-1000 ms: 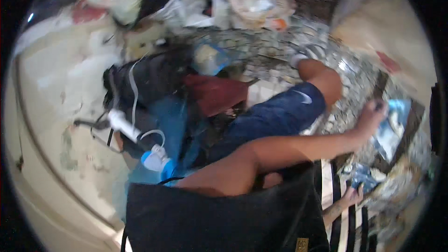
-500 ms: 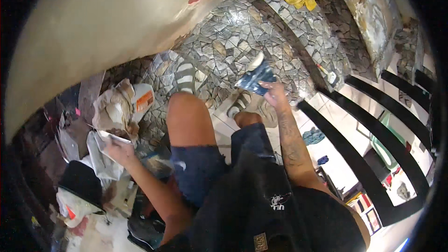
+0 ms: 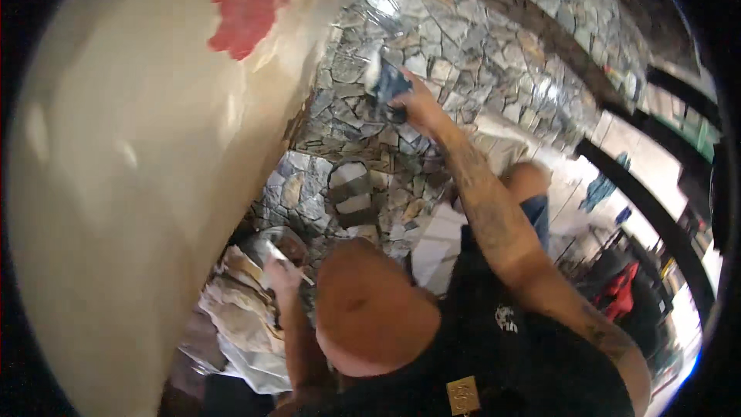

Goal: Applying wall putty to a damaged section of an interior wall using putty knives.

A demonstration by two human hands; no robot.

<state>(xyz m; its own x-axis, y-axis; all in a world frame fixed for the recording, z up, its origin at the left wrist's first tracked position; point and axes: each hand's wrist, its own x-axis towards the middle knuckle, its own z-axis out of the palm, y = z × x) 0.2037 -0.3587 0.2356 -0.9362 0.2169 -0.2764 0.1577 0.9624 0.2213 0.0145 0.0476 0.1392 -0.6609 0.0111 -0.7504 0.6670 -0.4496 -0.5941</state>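
Observation:
My right hand grips a dark blue flat spreader with white paste along one edge, raised over the stone-patterned surface at upper middle. At lower left, my left hand is closed on a pale flat strip-like tool, beside crumpled paper sacks and a round container partly hidden behind it. My bare knee sits between the two forearms. A striped sandal shows ahead of the knee.
A curved cream wall with a red patch fills the left side. Dark step-like bars curve down the right, with pale tiles, blue cloths and a black and red heap beyond. A dark beam crosses above.
The view has swung toward the cream wall. My right hand with the spreader has moved forward and left. My left hand still holds its tool at lower left.

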